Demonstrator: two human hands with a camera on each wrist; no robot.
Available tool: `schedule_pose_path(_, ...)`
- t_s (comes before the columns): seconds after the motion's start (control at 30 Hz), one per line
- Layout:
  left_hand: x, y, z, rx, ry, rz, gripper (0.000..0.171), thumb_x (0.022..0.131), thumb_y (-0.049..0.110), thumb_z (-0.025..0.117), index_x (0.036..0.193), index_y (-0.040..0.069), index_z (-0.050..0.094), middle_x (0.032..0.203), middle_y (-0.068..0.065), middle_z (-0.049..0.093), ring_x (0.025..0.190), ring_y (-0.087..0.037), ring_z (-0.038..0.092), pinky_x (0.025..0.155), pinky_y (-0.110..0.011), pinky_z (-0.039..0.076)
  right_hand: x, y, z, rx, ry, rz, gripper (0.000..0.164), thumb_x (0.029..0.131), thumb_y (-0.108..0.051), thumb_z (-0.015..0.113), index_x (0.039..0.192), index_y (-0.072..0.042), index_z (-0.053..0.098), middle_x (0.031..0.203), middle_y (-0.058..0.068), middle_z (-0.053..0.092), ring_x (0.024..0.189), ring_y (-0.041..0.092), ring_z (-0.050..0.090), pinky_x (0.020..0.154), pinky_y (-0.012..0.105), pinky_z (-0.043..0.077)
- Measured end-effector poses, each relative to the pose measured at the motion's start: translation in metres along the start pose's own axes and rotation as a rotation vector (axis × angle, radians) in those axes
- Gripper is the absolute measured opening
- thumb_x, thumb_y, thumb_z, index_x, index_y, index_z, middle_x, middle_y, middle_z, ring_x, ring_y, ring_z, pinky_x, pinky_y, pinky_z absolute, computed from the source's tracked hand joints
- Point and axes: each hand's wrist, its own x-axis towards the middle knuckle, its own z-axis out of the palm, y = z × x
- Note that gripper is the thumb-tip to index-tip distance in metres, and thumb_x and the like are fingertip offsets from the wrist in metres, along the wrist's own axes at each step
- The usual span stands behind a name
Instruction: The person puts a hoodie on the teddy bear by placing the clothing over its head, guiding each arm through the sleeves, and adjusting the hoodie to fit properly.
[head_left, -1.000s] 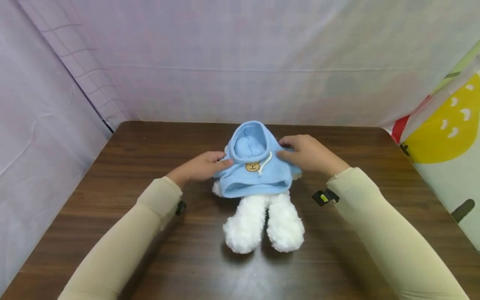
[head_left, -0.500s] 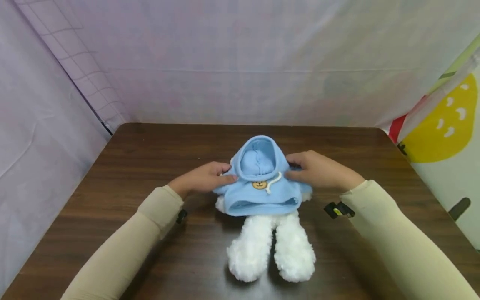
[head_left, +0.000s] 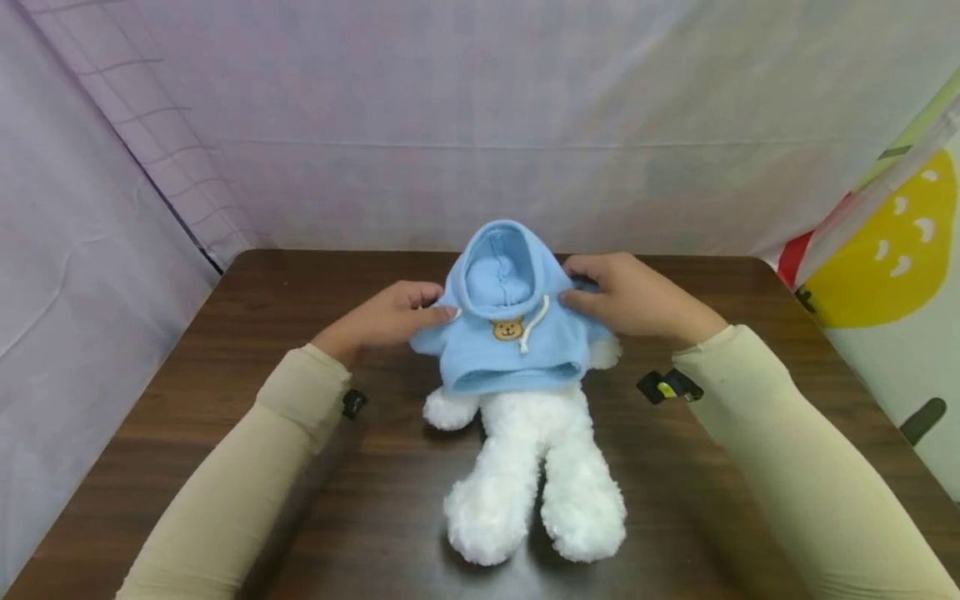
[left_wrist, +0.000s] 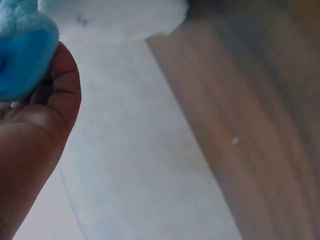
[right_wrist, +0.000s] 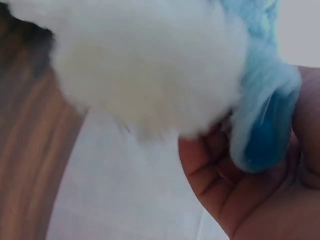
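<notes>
In the head view a small light-blue hoodie with a bear-face patch and white drawstring is spread over a white plush toy. Fluffy legs, lower belly and one paw show below its hem; the toy's head is hidden. My left hand pinches the hoodie at its left shoulder, thumb on the front. On the other shoulder, my right hand grips the cloth the same way. The right wrist view shows a blue sleeve opening against my fingers, beside white fur.
A dark brown wooden table lies under the toy. Pale fabric hangs behind its far edge, with another sheet along the left. A printed cloth with a yellow shape is at the right.
Both hands and the hoodie came toward me, then moved back up and away. The plush toy sits nearer me than at first, and more of its belly and one paw now show below the hem.
</notes>
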Motion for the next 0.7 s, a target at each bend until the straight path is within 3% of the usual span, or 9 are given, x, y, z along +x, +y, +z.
schedule_pose_path(0.17, 0.011, 0.016, -0.019, 0.071, 0.161, 0.007, 0.021, 0.101, 0.028, 0.059, 0.096, 0.008, 0.062, 0.075, -0.007, 0.052, 0.061, -0.019, 0.045, 0.055, -0.033, 0.041, 0.022, -0.007, -0.02, 0.018, 0.126, 0.039, 0.022, 0.101, -0.024, 0.059, 0.117, -0.01, 0.065, 0.093, 0.007, 0.067, 0.073, 0.021, 0.06, 0.064, 0.038, 0.05)
schedule_pose_path(0.37, 0.041, 0.023, -0.024, 0.15, 0.379, 0.045, 0.022, 0.102, 0.027, 0.056, 0.11, 0.008, 0.064, 0.094, -0.009, 0.061, 0.078, -0.022, 0.054, 0.067, -0.036, 0.046, 0.052, 0.01, -0.027, 0.114, 0.286, 0.096, 0.027, 0.101, -0.025, 0.059, 0.119, -0.006, 0.064, 0.105, 0.011, 0.066, 0.084, 0.023, 0.06, 0.07, 0.035, 0.049)
schedule_pose_path(0.53, 0.07, -0.003, -0.012, 0.152, 0.498, 0.026, 0.022, 0.102, 0.021, 0.056, 0.113, 0.004, 0.064, 0.099, -0.011, 0.063, 0.082, -0.023, 0.056, 0.073, -0.037, 0.048, 0.078, 0.042, 0.005, 0.174, 0.348, 0.145, 0.025, 0.099, -0.016, 0.06, 0.118, 0.0, 0.064, 0.109, 0.016, 0.066, 0.093, 0.027, 0.058, 0.081, 0.04, 0.046)
schedule_pose_path(0.7, 0.076, -0.032, 0.007, 0.285, 0.474, -0.143, 0.028, 0.101, 0.018, 0.054, 0.123, 0.002, 0.063, 0.118, -0.015, 0.064, 0.103, -0.028, 0.059, 0.09, -0.04, 0.047, 0.091, 0.068, 0.053, 0.158, 0.222, 0.208, 0.031, 0.098, -0.015, 0.058, 0.124, 0.003, 0.061, 0.118, 0.021, 0.064, 0.103, 0.033, 0.059, 0.089, 0.047, 0.047)
